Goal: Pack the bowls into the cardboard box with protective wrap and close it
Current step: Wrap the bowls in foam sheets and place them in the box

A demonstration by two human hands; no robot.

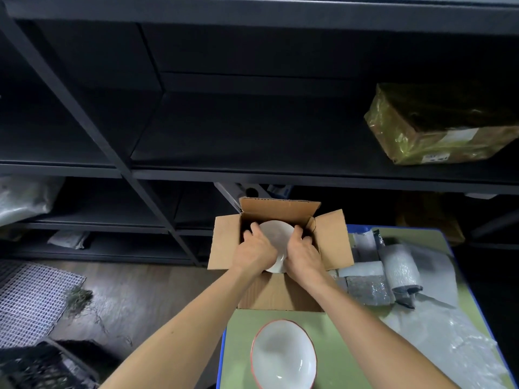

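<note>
An open cardboard box stands at the far end of the green table, its flaps spread outward. Over its opening a white bowl is held between both hands. My left hand grips the bowl's left rim, and my right hand grips its right rim. The lower part of this bowl is hidden behind my hands. A second white bowl with a red rim sits on the table near me, upright.
A roll of bubble wrap and folded wrap pieces lie right of the box. Dark shelving rises behind, with a wrapped parcel on it. Left of the table are a wooden floor, a white mesh mat and a black crate.
</note>
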